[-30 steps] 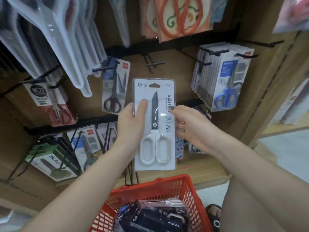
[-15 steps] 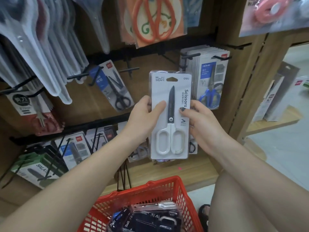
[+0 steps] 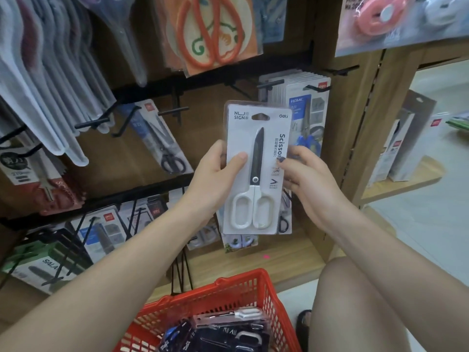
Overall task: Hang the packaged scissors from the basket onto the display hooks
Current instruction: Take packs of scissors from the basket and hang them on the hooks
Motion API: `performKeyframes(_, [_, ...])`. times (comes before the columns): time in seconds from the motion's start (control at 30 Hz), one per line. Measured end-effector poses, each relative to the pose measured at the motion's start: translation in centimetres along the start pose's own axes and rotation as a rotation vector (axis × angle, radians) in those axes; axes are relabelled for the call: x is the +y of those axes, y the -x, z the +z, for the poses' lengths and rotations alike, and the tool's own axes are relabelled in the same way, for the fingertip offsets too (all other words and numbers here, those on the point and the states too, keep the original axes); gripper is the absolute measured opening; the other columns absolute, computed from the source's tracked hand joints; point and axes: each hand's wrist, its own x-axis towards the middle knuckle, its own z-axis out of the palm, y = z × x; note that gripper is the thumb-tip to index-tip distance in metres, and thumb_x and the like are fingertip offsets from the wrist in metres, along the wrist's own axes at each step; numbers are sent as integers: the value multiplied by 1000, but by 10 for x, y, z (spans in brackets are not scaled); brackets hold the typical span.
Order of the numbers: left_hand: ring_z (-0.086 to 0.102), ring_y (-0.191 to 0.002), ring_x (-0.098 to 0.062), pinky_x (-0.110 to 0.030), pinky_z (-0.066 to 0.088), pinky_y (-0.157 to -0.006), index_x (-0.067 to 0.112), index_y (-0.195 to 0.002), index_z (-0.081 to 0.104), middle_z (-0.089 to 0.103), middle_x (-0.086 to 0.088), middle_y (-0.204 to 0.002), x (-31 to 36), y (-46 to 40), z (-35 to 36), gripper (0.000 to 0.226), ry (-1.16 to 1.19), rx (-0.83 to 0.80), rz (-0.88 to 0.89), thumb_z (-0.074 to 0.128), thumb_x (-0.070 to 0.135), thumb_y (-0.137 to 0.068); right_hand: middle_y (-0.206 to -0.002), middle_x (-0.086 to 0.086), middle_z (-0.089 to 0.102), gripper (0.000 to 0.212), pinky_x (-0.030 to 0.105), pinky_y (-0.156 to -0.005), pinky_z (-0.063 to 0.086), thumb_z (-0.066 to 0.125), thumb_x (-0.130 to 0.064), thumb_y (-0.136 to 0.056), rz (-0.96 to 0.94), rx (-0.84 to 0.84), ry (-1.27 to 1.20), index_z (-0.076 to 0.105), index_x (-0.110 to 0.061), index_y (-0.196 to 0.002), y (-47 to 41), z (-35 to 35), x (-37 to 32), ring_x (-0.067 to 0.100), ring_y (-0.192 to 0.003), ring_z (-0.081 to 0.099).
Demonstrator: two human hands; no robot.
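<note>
Both hands up at centre frame w/ the white scissors pack (image 3: 256, 171) held upright: left hand (image 3: 215, 179) pinching its left edge, thumb across the front, right hand (image 3: 307, 181) curled round the right edge. Empty black hook (image 3: 173, 111) just up-left of it. Red basket (image 3: 228, 295) bottom centre, more packs inside

scissors pack (image 3: 256, 171): "NU SIGN", "deli", "Scissors" | rear pack (image 3: 300, 115): "HOME"
</note>
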Motion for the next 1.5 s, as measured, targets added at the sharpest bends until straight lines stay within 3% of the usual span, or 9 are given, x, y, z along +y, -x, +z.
performKeyframes(0.17, [72, -108, -18, -50, 57, -101, 24, -109, 63, 74, 6, -108, -1, 0, 4, 4, 12, -10, 5, 60, 26, -108, -94, -19, 78, 16, 15, -71, 57, 58, -17, -104, -121, 124, 175, 64, -27, -116, -14, -6, -12, 2, -92, 75])
performKeyframes(0.4, [68, -85, 1, -21, 55, -75, 22, -106, 62, 71, 22, -86, -2, 3, 7, 8, -3, -21, 41, 59, 28, -108, -110, -11, 73, 25, 16, -80, 55, 43, -22, -109, -219, 187, 313, 67, -30, -114, -19, -10, -18, 2, -101, 69])
performKeyframes(0.5, [72, -101, -28, -43, 62, -89, 17, -111, 63, 74, -5, -106, 1, 2, 9, 15, 42, 15, 13, 59, 32, -108, -130, -13, 64, 38, 0, -86, 41, 39, -17, -108, -304, 178, 578, 61, -23, -138, -26, -16, -19, -5, -111, 58])
performKeyframes(0.63, [68, -95, -27, -42, 57, -94, 15, -113, 63, 69, -11, -102, 3, -5, 12, 18, 54, 58, -1, 58, 31, -108, -164, 9, 39, 53, 40, -125, 25, 47, -9, -102, -579, 78, 1344, 46, -10, -155, -47, -25, -20, 29, -154, 29])
performKeyframes(0.9, [61, -87, -12, -35, 55, -84, 16, -113, 62, 67, -5, -101, 2, -12, 18, 17, -29, 123, 54, 56, 31, -109, -173, 14, 16, 66, 63, -127, -2, 59, -37, -100, -726, -145, 2161, 38, -18, -159, -78, -27, -37, 42, -160, -1])
performKeyframes(1.03, [66, -105, -33, -52, 56, -98, 14, -115, 61, 69, -16, -115, 3, -11, 22, 17, -20, 133, 57, 56, 29, -109, -173, 14, 11, 69, 66, -126, 1, 54, -37, -102, -750, -131, 2180, 27, -19, -163, -82, -32, -34, 42, -160, -2])
performKeyframes(1.2, [54, -81, -15, -50, 53, -80, 1, -107, 59, 58, -12, -88, 2, -18, 26, 27, -16, 205, 53, 59, 28, -107, -170, 18, 23, 77, 68, -124, 9, 68, -27, -94, -813, -47, 2161, 33, -13, -161, -83, -40, -22, 44, -159, 10])
performKeyframes(1.33, [55, -69, 1, -18, 48, -66, 20, -93, 58, 60, 9, -84, -3, -36, 22, 17, -2, 253, 39, 59, 28, -107, -174, 15, 6, 86, 70, -121, 9, 67, -34, -92, -803, -38, 2289, 24, -18, -164, -91, -40, -19, 43, -159, 2])
performKeyframes(1.5, [48, -49, 11, -8, 38, -51, 23, -84, 51, 49, 11, -75, -19, -64, 18, 25, -47, 249, -60, 59, 29, -107, -172, 16, 12, 67, 66, -115, 24, 54, -33, -93, -774, -13, 2470, 38, -16, -155, -94, -34, -25, 42, -154, 14])
